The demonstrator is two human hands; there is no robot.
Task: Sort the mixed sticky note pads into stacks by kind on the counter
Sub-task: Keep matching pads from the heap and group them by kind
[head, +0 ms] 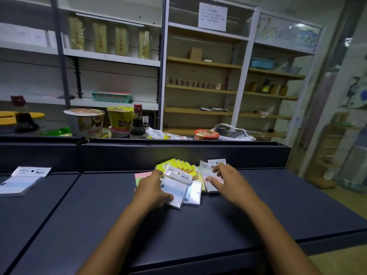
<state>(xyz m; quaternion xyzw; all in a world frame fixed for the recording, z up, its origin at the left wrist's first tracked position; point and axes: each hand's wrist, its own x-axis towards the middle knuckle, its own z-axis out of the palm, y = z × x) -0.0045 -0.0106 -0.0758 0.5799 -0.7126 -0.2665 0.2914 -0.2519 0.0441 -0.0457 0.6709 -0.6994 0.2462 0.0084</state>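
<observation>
Far left on the dark blue counter (99, 205) I see a sorted stack of pale blue packaged pads (21, 180). At centre, my left hand (153, 190) grips a clear-wrapped pale blue sticky note pad (175, 190), thumb curled on its lower edge, atop the mixed pile of yellow and pink pads (183, 167). My right hand (224, 178) rests spread, relaxed fingers on a white-wrapped pad (213, 186), holding nothing.

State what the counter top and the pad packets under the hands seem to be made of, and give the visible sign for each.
Counter top: looks like a matte dark blue laminate or painted board; it is flat and gives almost no glare.
Pad packets: paper pads, probably in clear glossy plastic sleeves; the wrapping shines and printed header cards show.
</observation>
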